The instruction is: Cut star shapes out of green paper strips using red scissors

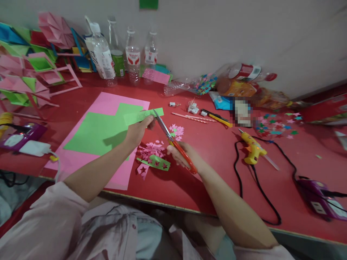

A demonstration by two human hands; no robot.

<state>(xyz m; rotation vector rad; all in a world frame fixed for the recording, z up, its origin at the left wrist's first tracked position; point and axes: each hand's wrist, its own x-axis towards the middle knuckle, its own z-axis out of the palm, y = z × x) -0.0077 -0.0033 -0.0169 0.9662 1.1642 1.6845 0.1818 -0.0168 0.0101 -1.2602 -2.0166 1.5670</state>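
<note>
My left hand (139, 129) pinches a narrow green paper strip (158, 113) above the left half of the table. Red-handled scissors (179, 146) are gripped in my right hand (183, 154), their blades pointing up and left so the tips meet the strip near its right end. Beneath my left forearm, a larger green sheet (92, 131) lies on a pink sheet (119, 178). Close to my right hand are small pink paper stars (176, 133), pink paper scraps (151, 150) and a green scrap with star-shaped holes (162, 165).
A yellow glue gun (252, 148) with a looping black cord lies at right, near a purple power strip (316, 198). Plastic bottles (132, 54) stand along the wall. Folded-paper constructions (24, 79) crowd the left. A yellow utility knife (219, 119) and paper stars (279, 124) lie farther back.
</note>
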